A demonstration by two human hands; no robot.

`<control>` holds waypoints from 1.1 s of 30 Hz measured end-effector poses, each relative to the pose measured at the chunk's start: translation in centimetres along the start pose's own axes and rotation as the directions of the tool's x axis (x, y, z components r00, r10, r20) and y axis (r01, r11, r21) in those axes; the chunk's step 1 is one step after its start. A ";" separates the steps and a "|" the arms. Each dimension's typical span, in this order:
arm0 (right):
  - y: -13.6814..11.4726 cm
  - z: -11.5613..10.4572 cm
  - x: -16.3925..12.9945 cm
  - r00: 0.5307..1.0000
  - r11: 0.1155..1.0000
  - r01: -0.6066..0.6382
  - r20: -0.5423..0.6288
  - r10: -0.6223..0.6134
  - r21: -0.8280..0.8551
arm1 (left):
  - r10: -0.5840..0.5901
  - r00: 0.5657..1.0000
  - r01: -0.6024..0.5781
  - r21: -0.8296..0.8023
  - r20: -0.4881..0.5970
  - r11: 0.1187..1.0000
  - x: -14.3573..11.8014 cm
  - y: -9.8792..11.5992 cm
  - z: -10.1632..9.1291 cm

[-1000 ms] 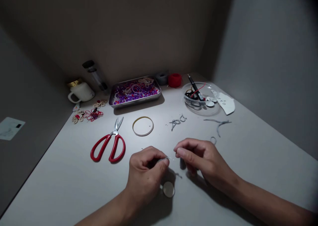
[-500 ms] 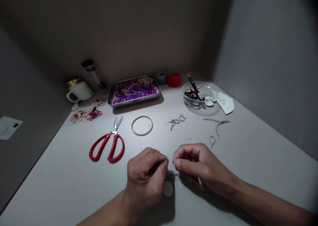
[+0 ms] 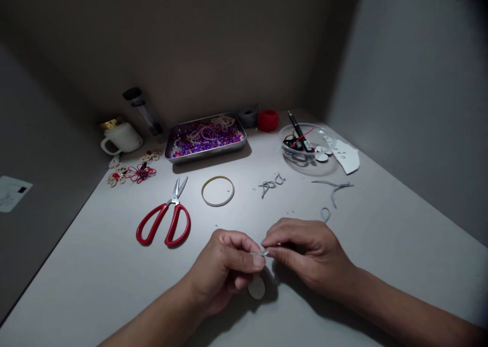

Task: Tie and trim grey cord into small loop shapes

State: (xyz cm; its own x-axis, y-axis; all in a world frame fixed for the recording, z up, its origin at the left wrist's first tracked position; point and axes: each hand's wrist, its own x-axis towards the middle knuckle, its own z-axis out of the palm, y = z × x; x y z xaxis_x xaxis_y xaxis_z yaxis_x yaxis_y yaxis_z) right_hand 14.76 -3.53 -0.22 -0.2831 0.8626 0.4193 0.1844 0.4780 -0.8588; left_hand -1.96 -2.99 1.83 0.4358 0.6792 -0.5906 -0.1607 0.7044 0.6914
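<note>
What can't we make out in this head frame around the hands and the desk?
Head view only:
- grey cord piece: pinched between left hand and right hand; fingertips cover its ends, shape too small to tell.
- white disc: partly under the left hand.
- bowl: contents tangled, dim.
- label: lettering too small to read.
- paper: cut off by the left edge.

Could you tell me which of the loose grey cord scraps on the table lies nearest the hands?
The small loop, just beyond the right hand; the others lie farther back.
</note>
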 end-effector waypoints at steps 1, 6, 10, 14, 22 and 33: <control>0.2 -0.1 0.0 0.999 0.999 0.047 0.005 -0.048 0.006 | -0.071 0.997 0.072 -0.011 0.032 0.997 0.1 0.1 -0.1; 0.3 -0.8 -0.5 0.955 0.962 0.263 0.159 -0.251 -0.065 | -0.314 0.931 0.315 0.026 0.184 0.949 0.2 0.4 -0.7; -0.6 -1.4 -1.2 0.894 0.873 0.419 0.282 -0.349 -0.249 | -0.433 0.872 0.399 0.179 0.229 0.899 -0.3 0.2 -0.3; -1.2 -1.0 -1.4 0.935 0.889 0.344 0.191 -0.297 -0.301 | -0.331 0.924 0.283 0.240 0.192 0.929 -0.7 0.1 0.5; -0.7 -0.4 0.2 0.878 0.880 -0.469 -0.064 0.474 0.076 | 0.424 0.883 -0.310 0.426 -0.203 0.850 -0.7 0.3 0.6; -0.5 0.1 -0.2 0.949 0.952 -0.305 0.081 0.303 0.012 | 0.382 0.915 -0.292 0.442 -0.129 0.848 -0.5 -0.4 0.2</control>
State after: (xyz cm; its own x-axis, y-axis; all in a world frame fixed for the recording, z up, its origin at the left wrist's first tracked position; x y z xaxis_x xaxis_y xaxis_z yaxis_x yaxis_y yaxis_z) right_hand 14.62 -3.99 0.09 -0.2887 0.9506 0.1138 0.2511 0.1899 -0.9492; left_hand -1.95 -3.63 1.91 0.2232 0.9172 -0.3300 0.1276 0.3081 0.9427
